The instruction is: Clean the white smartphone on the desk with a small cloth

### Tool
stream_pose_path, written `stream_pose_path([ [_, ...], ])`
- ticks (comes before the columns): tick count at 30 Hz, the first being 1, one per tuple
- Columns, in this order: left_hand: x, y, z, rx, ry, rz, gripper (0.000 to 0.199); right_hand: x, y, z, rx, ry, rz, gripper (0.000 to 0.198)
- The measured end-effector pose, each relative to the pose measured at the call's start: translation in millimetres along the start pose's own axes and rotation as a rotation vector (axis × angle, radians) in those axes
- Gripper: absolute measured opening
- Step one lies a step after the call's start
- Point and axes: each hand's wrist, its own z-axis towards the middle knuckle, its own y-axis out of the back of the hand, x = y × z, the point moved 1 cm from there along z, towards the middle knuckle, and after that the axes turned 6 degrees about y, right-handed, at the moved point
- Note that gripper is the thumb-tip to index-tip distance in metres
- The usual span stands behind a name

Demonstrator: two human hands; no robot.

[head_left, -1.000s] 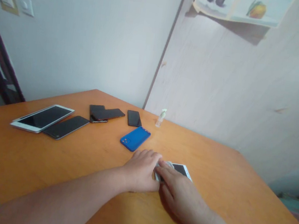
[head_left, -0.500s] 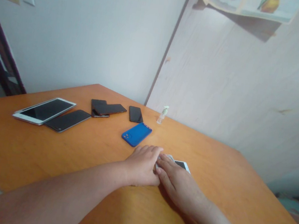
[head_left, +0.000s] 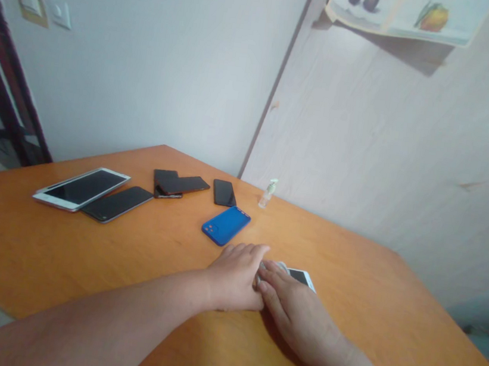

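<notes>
My left hand [head_left: 239, 276] is closed low over the table, its knuckles up, and whatever lies under its palm is hidden. My right hand [head_left: 289, 303] meets it, fingers together and bent over a pale greyish-white thing [head_left: 282, 266], perhaps a cloth, mostly covered. Just beyond the right fingers, part of a white phone [head_left: 303, 277] with a dark screen shows on the table. A blue phone case [head_left: 226, 225], with its inside facing up, lies ahead of my left hand.
On the wooden table [head_left: 149, 254] lie a white tablet [head_left: 86, 187], a dark phone [head_left: 120, 204] beside it, two overlapping dark phones [head_left: 185, 184] and another black phone [head_left: 224, 193]. A small clear pump bottle [head_left: 266, 195] stands near the wall.
The view has tilted up slightly, so everything sits a little lower and to the right. Both hands keep nearly the same place and pose; the objects on the table have not moved.
</notes>
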Motion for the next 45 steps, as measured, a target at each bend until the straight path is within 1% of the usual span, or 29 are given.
stream_pose_path([
  [4, -1, 2, 0, 0.027, 0.003, 0.001, 0.081, 1, 3, -7, 0.012, -0.029, 0.024, 0.043],
  [9, 0, 0, 0, -0.012, -0.006, -0.015, 0.070, -3, -3, 6, 0.005, -0.071, -0.071, 0.048],
  [11, -1, 0, 0, -0.009, -0.002, -0.015, 0.068, -4, -3, 4, 0.010, -0.078, -0.084, 0.048],
  [15, -2, 2, 0, 0.023, 0.005, -0.007, 0.078, -7, 3, -9, 0.021, -0.096, -0.060, 0.044],
  [17, -3, 3, 0, 0.030, 0.000, -0.005, 0.081, -9, 4, -10, 0.013, -0.117, -0.055, 0.042],
  [22, 0, 0, 1, 0.006, -0.013, 0.001, 0.070, -16, -1, 1, 0.000, -0.132, -0.122, 0.043],
  [28, 0, -2, 2, 0.002, -0.022, 0.013, 0.072, -23, 0, -15, 0.027, -0.195, -0.107, 0.047],
  [31, 0, -1, 2, 0.010, -0.023, 0.024, 0.068, -26, 0, -11, 0.021, -0.197, -0.120, 0.046],
  [35, 1, 1, 2, 0.013, -0.029, 0.051, 0.062, -22, 1, -3, 0.005, -0.187, -0.184, 0.043],
  [40, -1, 5, 1, 0.043, -0.045, 0.070, 0.048, -14, 12, -15, 0.081, -0.209, -0.163, 0.044],
  [42, -2, 6, 1, 0.058, -0.044, 0.073, 0.043, -15, 13, -15, 0.091, -0.228, -0.166, 0.044],
  [45, -3, 8, 1, 0.069, -0.037, 0.082, 0.044, -18, 13, -10, 0.070, -0.250, -0.197, 0.043],
])
